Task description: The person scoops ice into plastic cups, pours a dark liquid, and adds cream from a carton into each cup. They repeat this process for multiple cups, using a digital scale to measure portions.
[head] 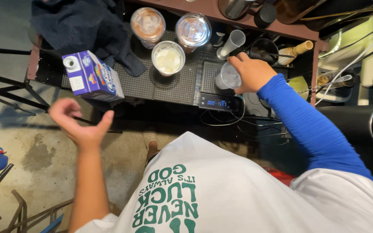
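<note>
You are standing at a small drinks stand, set up on bare concrete floor (18,129). Ahead of your hands runs a perforated bar mat (152,82) holding lidded plastic cups of iced drink (148,25). Just below your right hand (251,71) sits a digital scale (219,102); a bamboo whisk (296,51) lies beyond it. A milk carton (91,75) stands above your left hand (80,121).

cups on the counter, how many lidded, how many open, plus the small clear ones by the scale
Lidded cups: 2, one brownish, one clear
Open cup of pale drink: 1
Small clear cups: 2, one in the right hand, gripped at, one tilted behind
Total: 5
</note>
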